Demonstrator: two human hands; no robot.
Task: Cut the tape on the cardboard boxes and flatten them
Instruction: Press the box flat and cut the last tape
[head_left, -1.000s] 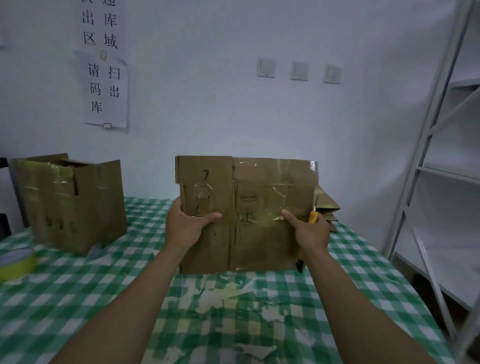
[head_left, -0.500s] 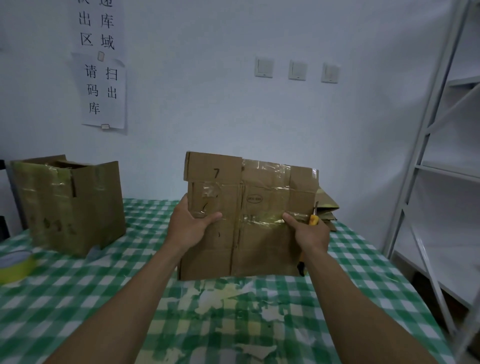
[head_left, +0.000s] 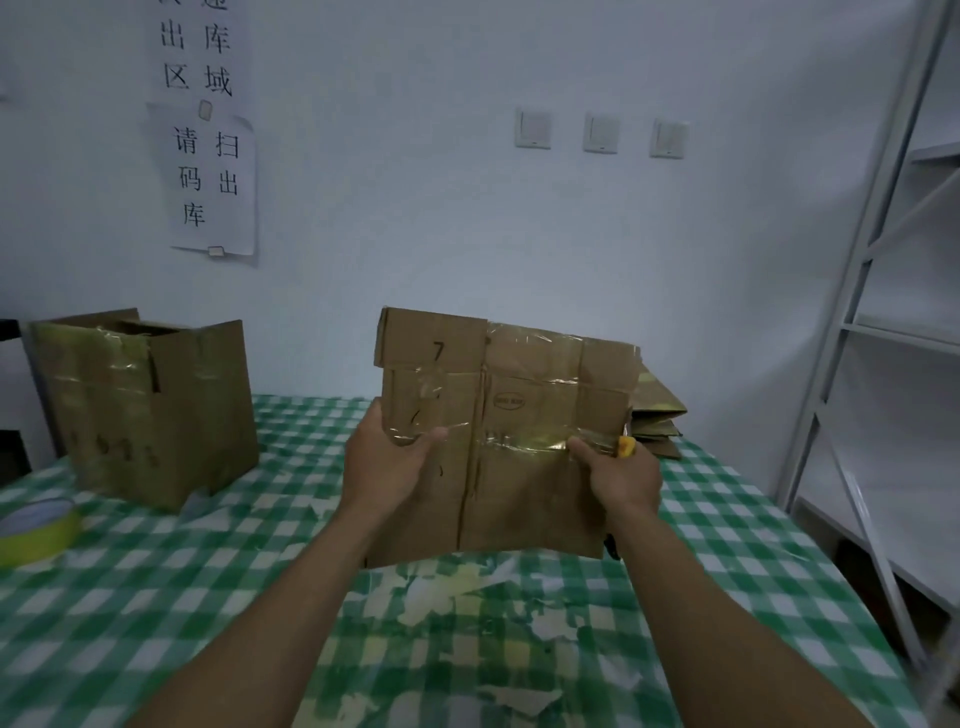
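A flattened brown cardboard box (head_left: 524, 467) with shiny clear tape across it is held upright above the green checked table (head_left: 156, 597). My left hand (head_left: 387, 462) grips its left edge, thumb on the front face. My right hand (head_left: 618, 478) grips the right edge, thumb on the tape, and also holds a yellow utility knife (head_left: 627, 447) against the cardboard; only the knife's yellow tip and dark lower end show. A taped, upright cardboard box (head_left: 150, 410) with open top flaps stands at the back left.
A stack of flattened cardboard (head_left: 662, 415) lies behind the held box at the right. A yellow tape roll (head_left: 36, 527) sits at the left edge. Torn tape scraps (head_left: 457, 587) litter the cloth. A white metal shelf (head_left: 883, 312) stands at the right.
The flattened box has tilted so its top edge now slopes down to the right. Both hands keep their grips on its edges.
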